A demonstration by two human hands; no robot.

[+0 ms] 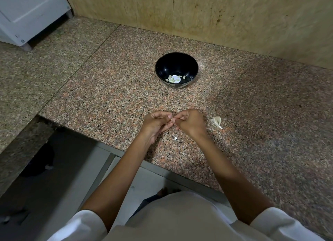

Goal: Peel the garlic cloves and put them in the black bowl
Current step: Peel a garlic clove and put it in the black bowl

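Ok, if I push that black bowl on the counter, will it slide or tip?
The black bowl probably slides easily: the granite counter looks smooth. It holds only a few peeled cloves, so it is likely light. Its base looks narrower than its rim, so a push near the rim might tip it.

One head cam, wide-angle, aimed fwd + down at countertop (111,89); left hand (156,123), right hand (191,122) close, mid-frame.
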